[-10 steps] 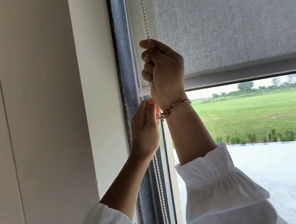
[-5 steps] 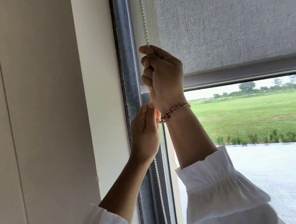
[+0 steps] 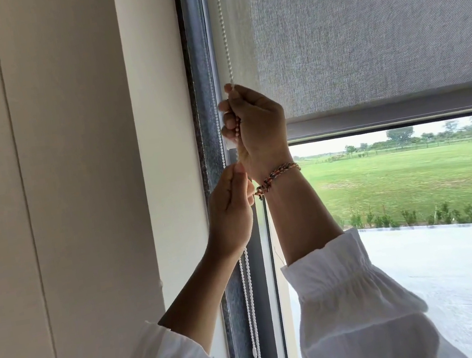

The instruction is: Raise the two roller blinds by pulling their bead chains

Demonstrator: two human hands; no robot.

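A grey roller blind covers the upper part of the window, its bottom bar hanging a little above mid-height. A white bead chain runs down the blind's left edge. My right hand is fisted around that chain, which passes through the fingers. Just below it, my left hand pinches a second strand of chain by the frame, and two strands hang below it. Only one blind shows.
The dark window frame stands upright left of the chain, with a cream wall beyond it. Through the glass I see a lawn and a paved yard. White sleeves cover both my forearms.
My right hand has come down along the chain by a short way, closing on my left hand. The blind's bottom bar sits at about the same height.
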